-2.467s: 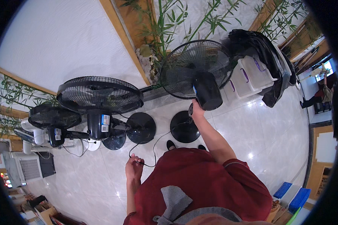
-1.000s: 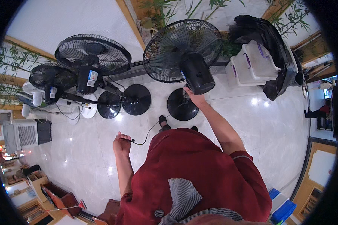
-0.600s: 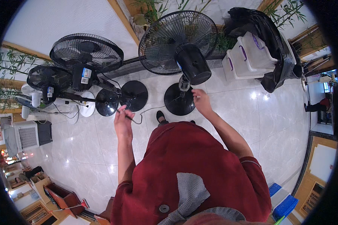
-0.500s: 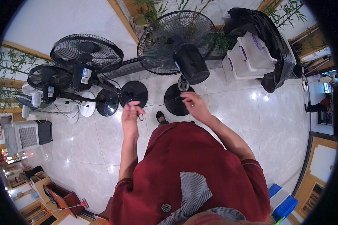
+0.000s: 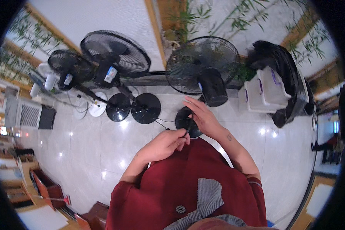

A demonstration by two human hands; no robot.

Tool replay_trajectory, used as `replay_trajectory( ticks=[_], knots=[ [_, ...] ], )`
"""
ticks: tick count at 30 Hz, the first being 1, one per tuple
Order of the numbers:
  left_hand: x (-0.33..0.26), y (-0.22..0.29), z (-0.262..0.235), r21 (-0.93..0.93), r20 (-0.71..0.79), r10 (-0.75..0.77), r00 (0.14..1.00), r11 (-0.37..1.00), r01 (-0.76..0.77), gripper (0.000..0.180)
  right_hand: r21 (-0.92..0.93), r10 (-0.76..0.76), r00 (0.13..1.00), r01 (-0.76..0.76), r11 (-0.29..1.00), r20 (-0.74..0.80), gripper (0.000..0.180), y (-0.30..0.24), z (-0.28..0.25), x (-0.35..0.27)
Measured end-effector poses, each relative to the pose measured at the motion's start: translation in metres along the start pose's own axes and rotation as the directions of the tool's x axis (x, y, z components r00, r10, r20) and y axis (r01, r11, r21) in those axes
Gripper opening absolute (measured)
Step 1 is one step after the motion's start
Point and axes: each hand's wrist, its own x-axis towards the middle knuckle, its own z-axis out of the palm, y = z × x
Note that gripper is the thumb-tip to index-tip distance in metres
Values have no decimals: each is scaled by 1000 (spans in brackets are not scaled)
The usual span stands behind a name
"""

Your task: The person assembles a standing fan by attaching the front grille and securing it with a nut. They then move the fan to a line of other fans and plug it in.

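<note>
A thin black power cord [image 5: 174, 121] runs near the base of the nearest black standing fan [image 5: 212, 86]. My left hand [image 5: 165, 143] is closed around the cord in front of my waist, with a dark length showing at its fingertips. My right hand [image 5: 205, 119] is just above and to the right, its fingers stretched forward and close together. A dark stretch of cord passes between its thumb and fingers. The fan's round black base [image 5: 184, 119] is partly hidden behind my right hand.
More black fans, one large [image 5: 115, 57] and one smaller [image 5: 67, 71], line the wall at left with round bases [image 5: 146, 108]. At right, white plastic boxes [image 5: 253, 96] stand under a black plastic bag [image 5: 283, 65]. A grey cooler-like unit [image 5: 27, 113] is at far left.
My left hand has moved right and nearer my waist, bringing its cord close to my right hand. My right hand has come slightly nearer. The view has shifted, so the fans appear farther right.
</note>
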Motion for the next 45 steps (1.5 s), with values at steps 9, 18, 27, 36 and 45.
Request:
replay_trajectory(
  ticks=[9,18,27,36,45],
  knots=[
    [-25,-6,-59,-206,-306,137,942,957,-206,16,406,449,882,-466,786,143,15,-1,-10,2],
    [11,-72,-70,462,-722,416,553,885,-62,41,193,398,732,-352,916,-552,21,82,-123,21],
    [0,-121,-52,620,-470,201,859,768,159,28,-478,402,746,-655,585,-531,26,229,-53,-88],
    [-6,-134,-48,655,-439,88,894,713,251,25,-505,335,832,-540,674,-443,28,304,61,-106],
    [-22,-137,-43,662,-447,49,893,690,294,21,-614,746,621,-692,378,-241,26,275,37,-88]
  ],
)
